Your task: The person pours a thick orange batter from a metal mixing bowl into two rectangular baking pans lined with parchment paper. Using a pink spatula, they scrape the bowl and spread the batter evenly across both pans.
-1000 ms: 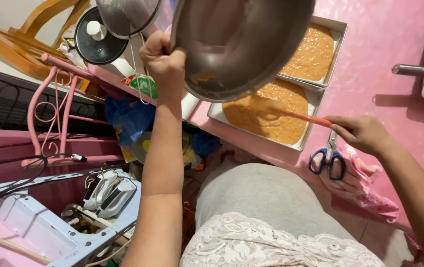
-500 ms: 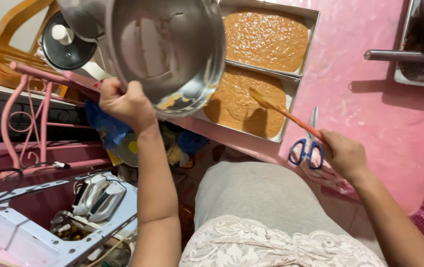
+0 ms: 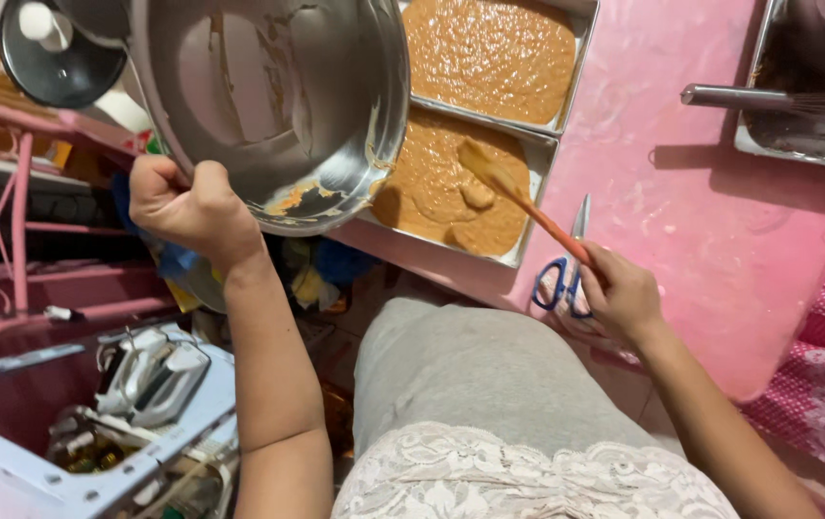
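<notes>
- Left hand (image 3: 191,207): fingers clamped on the rim of a steel mixing bowl (image 3: 268,106), which is held tilted on edge above the table's near side, opening turned toward the camera.
- Bowl is nearly scraped out; orange-brown batter smears are seen along its lower inner rim.
- Right hand (image 3: 621,298): fingers closed around the orange handle of a spatula (image 3: 518,197); the batter-coated blade is held over, maybe touching, the batter in the near baking pan (image 3: 528,207) — contact cannot be told.
- Near pan is filled with orange-brown batter, surface uneven under the blade.
- A second pan (image 3: 576,67) of the same batter is set just behind it, edges touching.
- Both pans are placed on a pink table (image 3: 710,221), near its front-left edge.
- Blue-handled scissors (image 3: 561,274) are laid on the table right beside the right hand, partly hidden by it.
- A dark tray (image 3: 797,96) with a metal whisk handle (image 3: 734,96) across it is seen at the table's far right.
- A white hand mixer (image 3: 153,375) is lying in a crate on the floor, lower left.
- A black pot lid (image 3: 57,53) is seen top left, behind the bowl.
</notes>
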